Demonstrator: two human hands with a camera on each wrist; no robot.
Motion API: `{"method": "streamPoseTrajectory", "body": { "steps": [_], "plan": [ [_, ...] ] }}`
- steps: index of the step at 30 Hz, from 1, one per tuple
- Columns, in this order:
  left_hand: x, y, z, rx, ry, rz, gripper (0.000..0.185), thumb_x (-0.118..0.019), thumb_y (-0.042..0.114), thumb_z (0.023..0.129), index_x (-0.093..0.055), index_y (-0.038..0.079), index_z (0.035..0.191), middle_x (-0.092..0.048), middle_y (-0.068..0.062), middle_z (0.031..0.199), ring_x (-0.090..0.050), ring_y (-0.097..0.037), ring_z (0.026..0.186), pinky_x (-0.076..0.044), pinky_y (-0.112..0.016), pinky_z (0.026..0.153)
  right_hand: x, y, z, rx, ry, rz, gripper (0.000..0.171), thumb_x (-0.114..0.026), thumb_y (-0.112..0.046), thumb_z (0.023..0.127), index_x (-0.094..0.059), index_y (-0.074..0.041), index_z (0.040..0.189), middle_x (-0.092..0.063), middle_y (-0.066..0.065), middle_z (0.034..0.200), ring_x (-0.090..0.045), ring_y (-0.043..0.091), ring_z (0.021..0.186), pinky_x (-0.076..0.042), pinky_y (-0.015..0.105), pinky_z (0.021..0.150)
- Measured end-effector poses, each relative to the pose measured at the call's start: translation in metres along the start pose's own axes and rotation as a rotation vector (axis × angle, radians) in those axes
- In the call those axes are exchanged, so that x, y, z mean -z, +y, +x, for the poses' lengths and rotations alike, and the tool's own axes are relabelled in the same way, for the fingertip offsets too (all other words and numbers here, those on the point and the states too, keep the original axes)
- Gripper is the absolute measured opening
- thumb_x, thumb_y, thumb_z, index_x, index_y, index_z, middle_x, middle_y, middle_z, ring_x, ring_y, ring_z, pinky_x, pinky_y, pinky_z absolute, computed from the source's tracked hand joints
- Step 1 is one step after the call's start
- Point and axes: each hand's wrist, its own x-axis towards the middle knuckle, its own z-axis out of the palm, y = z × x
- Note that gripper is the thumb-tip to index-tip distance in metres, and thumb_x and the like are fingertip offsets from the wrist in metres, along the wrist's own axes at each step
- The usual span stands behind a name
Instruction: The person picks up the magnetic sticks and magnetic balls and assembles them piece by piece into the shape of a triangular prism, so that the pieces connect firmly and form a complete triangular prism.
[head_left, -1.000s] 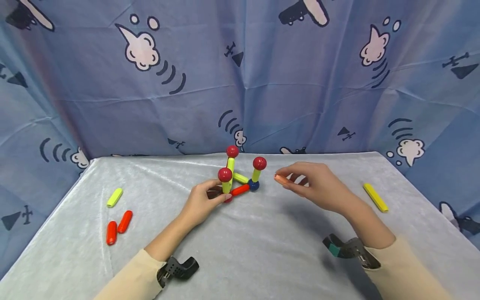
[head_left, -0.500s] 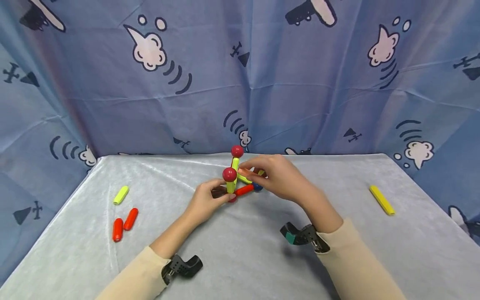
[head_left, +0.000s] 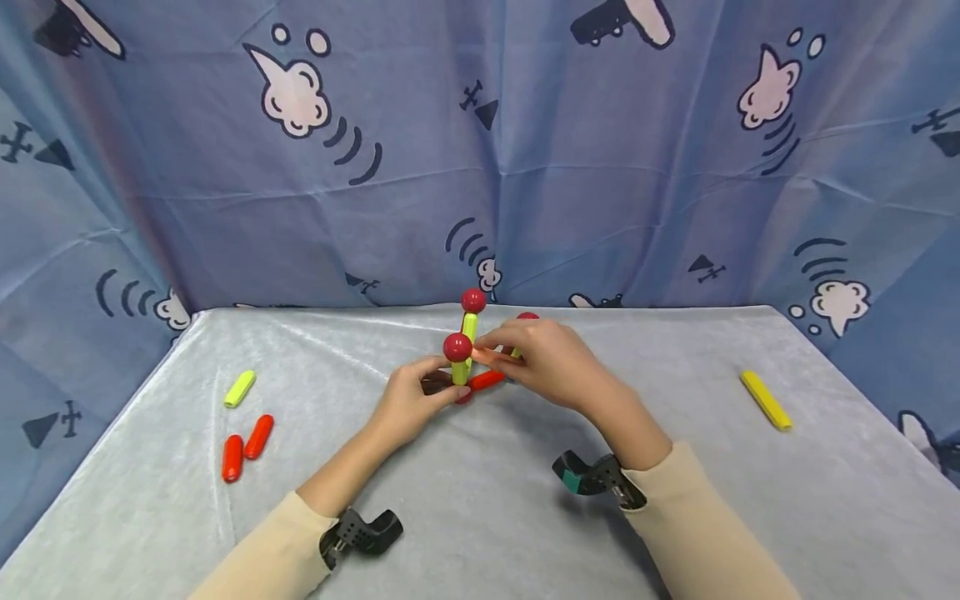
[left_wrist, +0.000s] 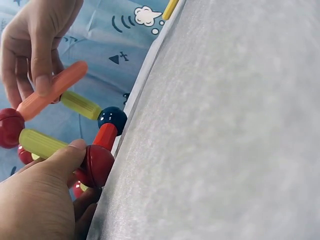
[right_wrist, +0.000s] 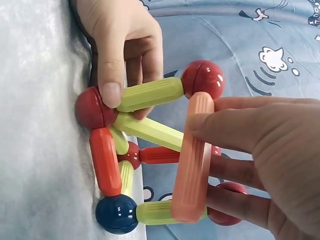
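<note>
No container sits on the grey velvety tabletop (head_left: pixel 525 517); everything lies loose on the cloth. At its middle stands a frame of ribbed yellow-green and red plastic rods joined by glossy red and blue balls (right_wrist: pixel 150 131). The left hand (head_left: pixel 408 407) steadies it from the near side, thumb pressed on the red ball at the foot of the nearest upright, fingers curled behind it. The right hand (head_left: pixel 551 362) pinches a ribbed salmon-orange plastic rod (right_wrist: pixel 192 160) between thumb and fingertips. That rod runs roughly level, one end at the red ball topping the nearest upright, the other toward the upright behind the right hand. Off left lie a short yellow-green rod (head_left: pixel 239 388) and two red rods (head_left: pixel 246 446); far right, a long yellow rod (head_left: pixel 765 399).
</note>
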Motion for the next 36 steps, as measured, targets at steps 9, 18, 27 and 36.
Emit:
{"method": "streamPoseTrajectory", "body": {
  "steps": [9,18,27,36],
  "plan": [
    [0.000,0.002,0.001,0.019,0.003,0.024,0.033,-0.083,0.010,0.083,-0.074,0.006,0.114,-0.076,-0.012,0.108,-0.076,-0.025,0.094,-0.062,-0.037,0.087,0.022,0.012,-0.007,-0.114,0.163,0.194,0.029,-0.081,-0.016,0.087,-0.075,-0.009,0.114,-0.077,0.006,0.104,-0.072,0.019,0.089,-0.063,0.037,0.079],
    [0.001,0.002,0.000,0.049,-0.004,0.021,0.034,-0.081,0.009,0.084,-0.073,0.006,0.117,-0.075,-0.012,0.112,-0.075,-0.026,0.098,-0.061,-0.039,0.090,-0.010,0.070,-0.017,-0.381,-0.055,0.782,0.068,-0.077,-0.013,0.089,-0.046,-0.013,0.150,-0.056,0.015,0.145,-0.053,0.033,0.136,-0.044,0.054,0.114],
    [0.001,0.002,-0.001,0.053,-0.010,0.030,0.036,-0.081,0.010,0.085,-0.072,0.007,0.119,-0.075,-0.012,0.114,-0.075,-0.025,0.098,-0.061,-0.039,0.090,-0.049,0.088,-0.023,-0.392,-0.127,0.980,0.078,-0.077,-0.018,0.090,-0.036,-0.009,0.155,-0.056,0.019,0.147,-0.052,0.035,0.137,-0.045,0.051,0.114],
    [0.000,0.002,0.000,0.041,-0.013,0.044,0.036,-0.081,0.012,0.085,-0.072,0.008,0.120,-0.075,-0.011,0.112,-0.075,-0.023,0.096,-0.061,-0.038,0.089,-0.064,0.087,-0.023,-0.370,-0.044,0.917,0.065,-0.081,-0.009,0.084,-0.052,-0.001,0.142,-0.066,0.020,0.133,-0.065,0.032,0.120,-0.055,0.034,0.101]
  ]
}}
